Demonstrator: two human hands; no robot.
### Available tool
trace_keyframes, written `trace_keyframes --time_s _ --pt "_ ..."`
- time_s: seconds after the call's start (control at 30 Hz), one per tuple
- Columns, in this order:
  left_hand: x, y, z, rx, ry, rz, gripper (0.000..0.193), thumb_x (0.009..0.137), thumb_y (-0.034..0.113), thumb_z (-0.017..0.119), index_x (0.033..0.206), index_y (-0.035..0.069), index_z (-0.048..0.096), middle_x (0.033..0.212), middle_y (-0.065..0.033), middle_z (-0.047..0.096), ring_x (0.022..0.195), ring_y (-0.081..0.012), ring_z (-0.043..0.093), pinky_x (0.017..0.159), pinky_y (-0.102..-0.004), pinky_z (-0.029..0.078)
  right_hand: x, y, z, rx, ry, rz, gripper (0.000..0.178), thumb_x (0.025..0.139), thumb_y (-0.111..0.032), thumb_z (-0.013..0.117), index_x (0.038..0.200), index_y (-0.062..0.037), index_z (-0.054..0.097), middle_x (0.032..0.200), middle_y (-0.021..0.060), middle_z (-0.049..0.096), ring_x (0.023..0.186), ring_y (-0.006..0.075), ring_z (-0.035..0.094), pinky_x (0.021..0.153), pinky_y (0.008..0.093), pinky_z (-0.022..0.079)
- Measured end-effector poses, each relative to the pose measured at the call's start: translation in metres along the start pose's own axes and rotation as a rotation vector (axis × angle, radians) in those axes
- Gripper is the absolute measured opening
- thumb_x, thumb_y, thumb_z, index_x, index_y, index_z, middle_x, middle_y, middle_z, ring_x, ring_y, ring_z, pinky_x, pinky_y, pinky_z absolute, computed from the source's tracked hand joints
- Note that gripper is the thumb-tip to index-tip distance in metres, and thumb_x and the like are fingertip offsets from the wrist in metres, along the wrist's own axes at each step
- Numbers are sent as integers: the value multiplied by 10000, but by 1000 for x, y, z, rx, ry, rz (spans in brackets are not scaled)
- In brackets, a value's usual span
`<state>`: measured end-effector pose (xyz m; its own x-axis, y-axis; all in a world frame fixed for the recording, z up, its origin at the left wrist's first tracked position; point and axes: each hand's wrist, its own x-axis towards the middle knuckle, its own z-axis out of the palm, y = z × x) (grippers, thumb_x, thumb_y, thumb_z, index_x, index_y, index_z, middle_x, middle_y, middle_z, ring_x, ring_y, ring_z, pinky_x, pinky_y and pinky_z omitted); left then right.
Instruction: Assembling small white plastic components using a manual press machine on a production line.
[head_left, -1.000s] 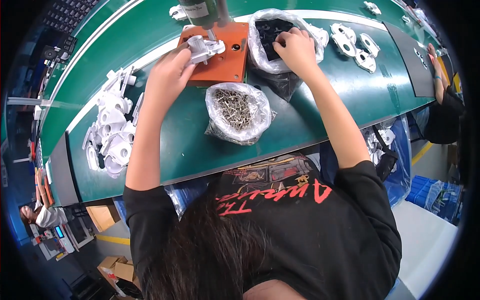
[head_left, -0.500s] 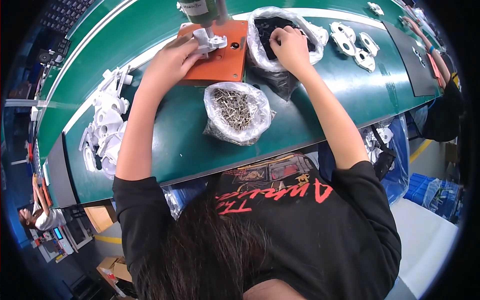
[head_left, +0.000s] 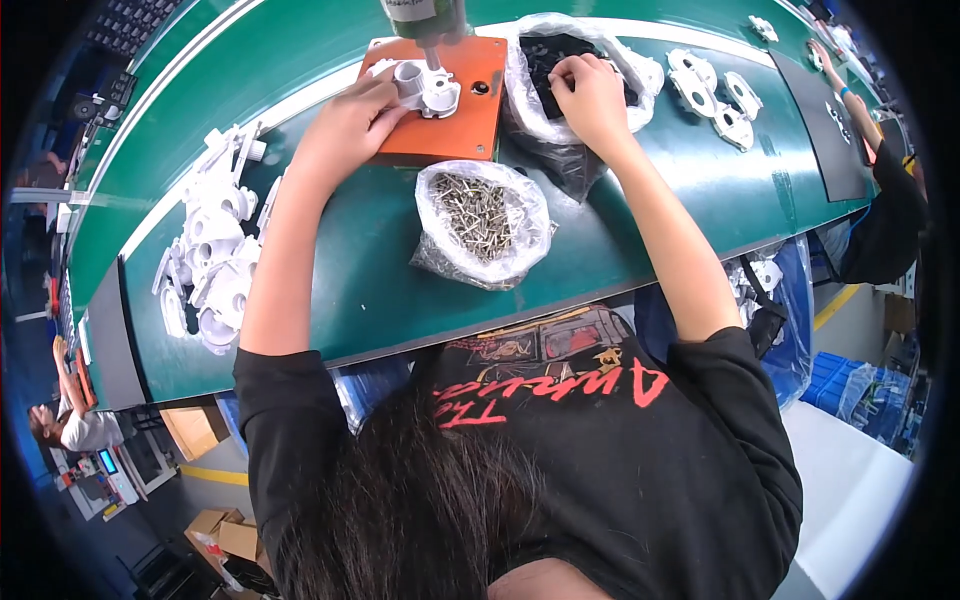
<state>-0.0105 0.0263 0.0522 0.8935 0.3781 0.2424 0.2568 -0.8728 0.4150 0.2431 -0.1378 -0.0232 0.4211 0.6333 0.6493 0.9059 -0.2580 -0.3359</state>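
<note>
My left hand (head_left: 352, 125) grips a white plastic part (head_left: 432, 90) by its left side. This part rests on an orange block (head_left: 440, 143), right under the tip of a hanging power screwdriver (head_left: 425, 22). My right hand (head_left: 592, 97) is over a clear plastic bag (head_left: 527, 110) of small black parts (head_left: 545, 60). Its fingers are bent and drawn together among them; whether they pinch a piece is hidden. In front of the block stands an open bag of metal screws (head_left: 478, 215).
White plastic parts lie heaped (head_left: 212, 245) on the left of the green table (head_left: 380, 290); several more white parts (head_left: 715, 95) lie to the right. Black mats (head_left: 822, 130) cross the table at both sides. Other people (head_left: 885, 200) sit at either end.
My left hand has turned the white part so it lies flatter beneath the screwdriver tip. At the bag of black parts, my right hand has stayed with its fingers curled.
</note>
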Motion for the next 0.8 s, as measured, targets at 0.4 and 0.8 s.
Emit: trace_keyframes --time_s 0.4,0.8 --pt "-5 9 50 138 533 84 131 796 144 590 864 37 621 1023 -103 654 1069 -309 592 896 -395 469 23 -86 -3 514 -160 -13 205 823 -210 656 899 -20 673 1085 91 590 1108 255 485 968 356 369" --pt "-1 5 53 150 702 224 53 718 107 593 723 65 560 790 -30 589 773 -234 592 672 -343 490 41 -82 18 494 -375 85 200 835 -201 650 896 -10 657 1078 75 599 1061 232 531 951 321 394"
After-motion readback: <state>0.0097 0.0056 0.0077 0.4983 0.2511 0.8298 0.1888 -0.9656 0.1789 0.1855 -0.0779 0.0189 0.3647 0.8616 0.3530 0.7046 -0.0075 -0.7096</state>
